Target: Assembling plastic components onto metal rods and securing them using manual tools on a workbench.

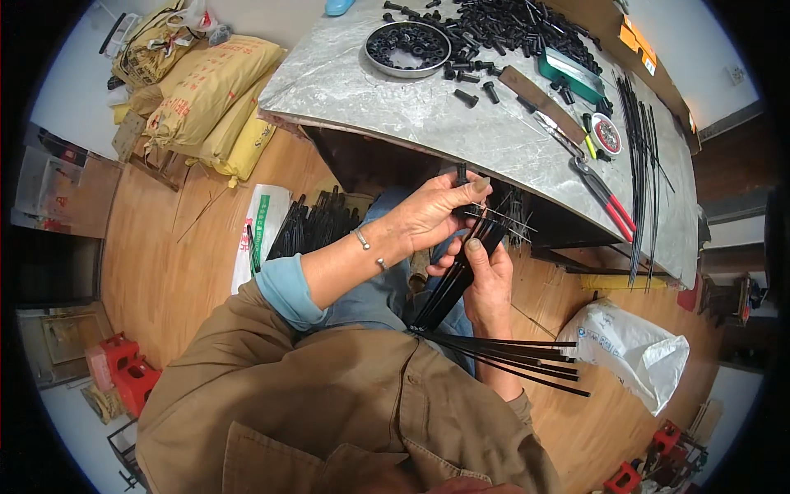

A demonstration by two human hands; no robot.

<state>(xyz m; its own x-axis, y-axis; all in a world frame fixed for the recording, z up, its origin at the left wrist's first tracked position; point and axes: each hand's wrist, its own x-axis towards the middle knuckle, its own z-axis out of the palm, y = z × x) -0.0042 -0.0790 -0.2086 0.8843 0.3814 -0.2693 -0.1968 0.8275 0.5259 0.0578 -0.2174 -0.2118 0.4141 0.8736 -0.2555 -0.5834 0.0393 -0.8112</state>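
Centre frame, your left hand [436,212] pinches a small black piece [462,174] above the black rods [447,295] your right hand [490,284] grips; a loosened hold could let rods slip and scatter.

Open: left end and front strip of tabletop [321,86], reachable from the front edge. Blocked: far side by heaped black bolts [506,29] and round dish [449,59]; right side by red-handled pliers [615,206] and thin rods [636,156]. Black strips [518,356] fan across the right forearm [496,375], barring passage over it.
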